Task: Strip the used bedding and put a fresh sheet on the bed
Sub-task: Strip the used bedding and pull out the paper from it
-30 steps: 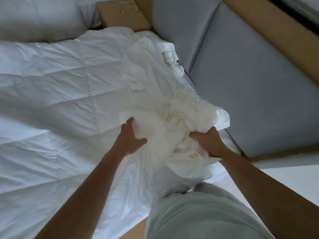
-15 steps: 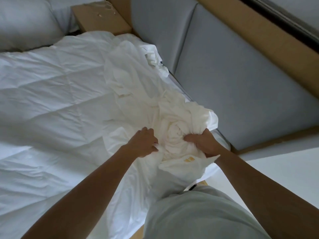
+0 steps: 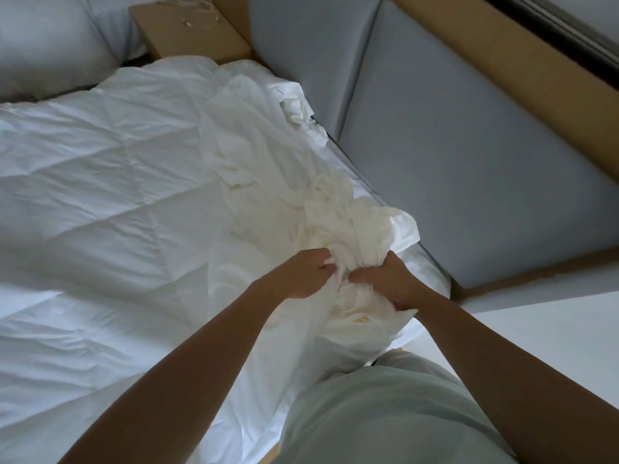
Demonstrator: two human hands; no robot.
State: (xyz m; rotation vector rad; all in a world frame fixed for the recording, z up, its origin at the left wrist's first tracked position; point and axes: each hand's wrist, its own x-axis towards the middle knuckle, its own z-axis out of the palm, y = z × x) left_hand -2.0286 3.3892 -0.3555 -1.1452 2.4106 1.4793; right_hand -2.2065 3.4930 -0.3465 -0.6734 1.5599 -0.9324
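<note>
Hands: left hand [image 3: 303, 274] and right hand [image 3: 390, 283], fingers curled into the bunched used sheet [image 3: 338, 229], centre right of frame.
Progress: stripping under way; quilted duvet [image 3: 100, 182] remains on the bed; no fresh sheet visible.

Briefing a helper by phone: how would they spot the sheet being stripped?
Find the white quilted cover. Along its edge by the grey padded panels lies a thinner sheet. Only it is wadded up, gripped by left hand and right hand.
</note>
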